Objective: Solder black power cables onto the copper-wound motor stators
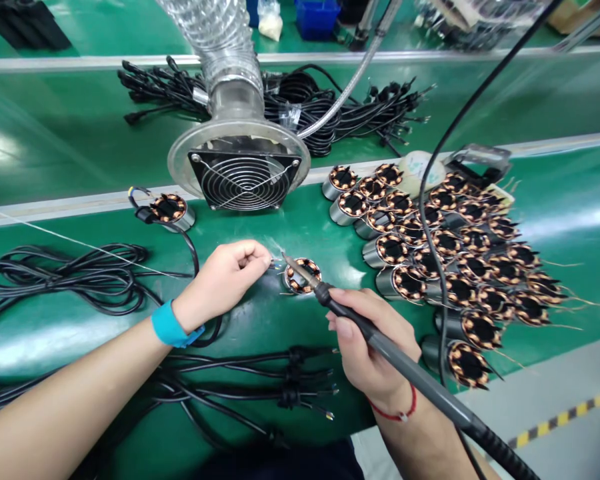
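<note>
My right hand (375, 337) is wrapped round the dark handle of a soldering iron (410, 363). The iron's tip reaches up and left over a round copper-wound stator (311, 272) on the green bench. My left hand (230, 277), with a blue band at the wrist, pinches thin wire ends (276, 264) just left of the iron's tip. A wisp of smoke rises near the tip. Whether the tip touches the wires is too small to tell.
A fume extractor (247, 179) hangs above the hands. Many stators (445, 240) stand in rows at the right. One stator (173, 210) with a cable is at the left. Black cables (70, 277) lie coiled at the left, with more cables (230, 393) in front. The iron's cord crosses the right side.
</note>
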Action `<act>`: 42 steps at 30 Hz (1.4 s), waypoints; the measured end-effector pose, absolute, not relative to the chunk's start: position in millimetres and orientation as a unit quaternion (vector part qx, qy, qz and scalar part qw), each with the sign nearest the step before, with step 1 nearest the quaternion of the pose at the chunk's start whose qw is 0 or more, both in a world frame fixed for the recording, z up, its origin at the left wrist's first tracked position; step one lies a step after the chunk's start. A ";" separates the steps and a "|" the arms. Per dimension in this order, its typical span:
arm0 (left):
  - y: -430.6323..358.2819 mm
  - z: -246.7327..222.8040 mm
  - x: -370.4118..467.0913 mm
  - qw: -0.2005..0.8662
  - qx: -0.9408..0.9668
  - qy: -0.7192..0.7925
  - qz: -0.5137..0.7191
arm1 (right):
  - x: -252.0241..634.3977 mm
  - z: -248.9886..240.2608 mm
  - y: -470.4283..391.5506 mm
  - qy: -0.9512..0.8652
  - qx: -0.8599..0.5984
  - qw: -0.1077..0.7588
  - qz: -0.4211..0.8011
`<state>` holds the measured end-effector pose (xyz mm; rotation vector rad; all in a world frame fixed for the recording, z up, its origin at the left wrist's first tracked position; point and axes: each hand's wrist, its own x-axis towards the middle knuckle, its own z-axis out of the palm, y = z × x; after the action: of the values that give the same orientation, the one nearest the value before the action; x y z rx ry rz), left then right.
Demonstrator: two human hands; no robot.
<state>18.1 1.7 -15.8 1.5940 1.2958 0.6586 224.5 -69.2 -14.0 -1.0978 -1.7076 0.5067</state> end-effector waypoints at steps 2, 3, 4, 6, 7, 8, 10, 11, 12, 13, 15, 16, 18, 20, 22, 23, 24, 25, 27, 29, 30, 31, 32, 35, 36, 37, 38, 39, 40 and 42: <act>2.2 -16.0 18.0 0.471 0.654 0.527 0.270 | 224.5 -13.7 -69.1 -0.706 -0.453 0.502 0.210; 2.4 -16.2 18.0 0.471 0.655 0.526 0.270 | 224.4 -13.4 -68.9 -0.707 -0.453 0.500 0.211; 2.5 -16.3 18.0 0.470 0.656 0.525 0.270 | 224.3 -13.1 -68.7 -0.709 -0.452 0.498 0.212; 2.2 -16.6 18.1 0.471 0.657 0.524 0.268 | 223.9 -12.3 -68.1 -0.714 -0.450 0.492 0.213; 2.0 -16.8 18.2 0.471 0.657 0.524 0.267 | 223.7 -11.9 -67.8 -0.716 -0.449 0.491 0.212; 1.7 -16.9 18.2 0.472 0.657 0.524 0.266 | 223.6 -11.6 -67.7 -0.717 -0.449 0.490 0.212; 1.1 -17.1 18.2 0.473 0.656 0.525 0.266 | 223.5 -11.5 -67.7 -0.716 -0.449 0.491 0.212; 0.9 -17.0 18.1 0.472 0.656 0.525 0.266 | 223.5 -11.7 -67.8 -0.715 -0.449 0.492 0.212; 0.8 -17.0 18.0 0.471 0.657 0.525 0.266 | 223.5 -12.1 -68.0 -0.713 -0.451 0.494 0.211; 0.7 -16.8 18.0 0.470 0.657 0.526 0.267 | 223.6 -12.5 -68.1 -0.711 -0.453 0.494 0.212; 0.7 -16.5 17.9 0.467 0.658 0.527 0.267 | 223.7 -13.2 -68.2 -0.709 -0.456 0.494 0.211; 0.7 -16.4 18.0 0.467 0.658 0.527 0.266 | 223.7 -13.3 -68.1 -0.710 -0.457 0.493 0.211; 0.8 -16.4 18.1 0.467 0.657 0.528 0.265 | 223.7 -13.4 -68.0 -0.714 -0.454 0.490 0.212; 0.9 -16.7 18.2 0.468 0.657 0.528 0.265 | 223.8 -13.4 -68.0 -0.716 -0.452 0.487 0.213; 1.0 -17.0 18.0 0.467 0.658 0.528 0.264 | 224.0 -13.7 -68.2 -0.713 -0.454 0.489 0.214; 1.0 -17.1 17.8 0.467 0.658 0.528 0.264 | 224.0 -13.9 -68.3 -0.711 -0.455 0.491 0.214; 1.0 -17.2 17.7 0.467 0.658 0.528 0.264 | 223.9 -14.1 -68.4 -0.710 -0.456 0.493 0.214; 1.0 -17.1 17.6 0.467 0.657 0.529 0.264 | 223.9 -14.3 -68.4 -0.710 -0.455 0.493 0.215; 1.1 -16.7 17.6 0.469 0.656 0.529 0.265 | 223.6 -14.4 -68.2 -0.713 -0.451 0.491 0.216; 1.1 -16.3 17.8 0.470 0.655 0.529 0.266 | 223.5 -14.1 -67.8 -0.715 -0.449 0.490 0.215; 1.1 -16.2 17.9 0.470 0.654 0.529 0.266 | 223.5 -14.0 -67.6 -0.714 -0.449 0.493 0.214; 1.1 -16.0 18.0 0.471 0.654 0.529 0.266 | 223.6 -13.9 -67.4 -0.712 -0.449 0.497 0.211; 1.0 -15.9 18.0 0.471 0.654 0.528 0.265 | 223.8 -13.8 -67.2 -0.710 -0.449 0.501 0.208; 0.8 -15.3 18.0 0.472 0.654 0.530 0.263 | 224.2 -13.7 -67.1 -0.710 -0.449 0.503 0.203; 0.7 -15.1 18.1 0.471 0.654 0.531 0.263 | 224.2 -13.6 -67.2 -0.712 -0.449 0.500 0.204; 0.6 -14.8 18.2 0.470 0.654 0.532 0.262 | 224.1 -13.5 -67.4 -0.713 -0.450 0.496 0.207; 0.6 -14.6 18.3 0.468 0.654 0.533 0.262 | 224.0 -13.3 -67.5 -0.714 -0.451 0.492 0.210; 0.6 -14.4 18.5 0.467 0.655 0.534 0.261 | 223.8 -13.1 -67.7 -0.715 -0.452 0.489 0.213; 0.6 -14.2 18.7 0.466 0.655 0.534 0.260 | 223.6 -12.9 -67.8 -0.716 -0.452 0.487 0.214; 0.7 -14.2 19.0 0.465 0.656 0.535 0.260 | 223.1 -12.6 -68.0 -0.718 -0.451 0.484 0.216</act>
<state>19.0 0.7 -14.2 1.6112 1.3142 0.6396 223.1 -68.0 -12.6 -1.0973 -1.7493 0.5250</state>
